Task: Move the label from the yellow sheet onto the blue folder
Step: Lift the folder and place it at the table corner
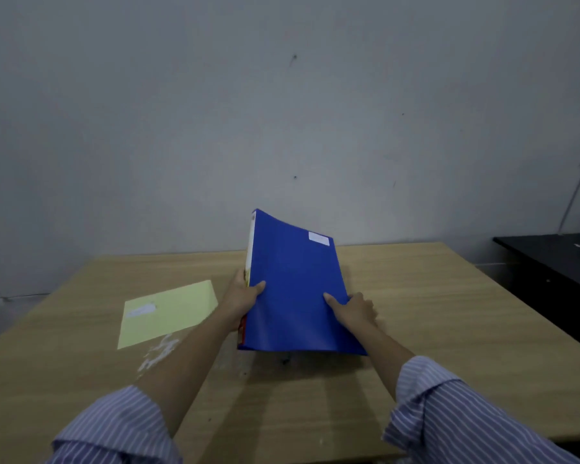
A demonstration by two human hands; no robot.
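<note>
While the left hand [245,293] pinches the spine edge of the blue folder [295,289] and the right hand [357,308] clasps its right edge, the cover sags between them, tilted up off the wooden table [432,303]; it looks light and bendy, best held at both sides. A white label [318,237] already sits near its far corner, and another white patch [140,310], probably thin and easily creased, lies on the yellow sheet [168,313] just left, flat with bare tabletop around.
</note>
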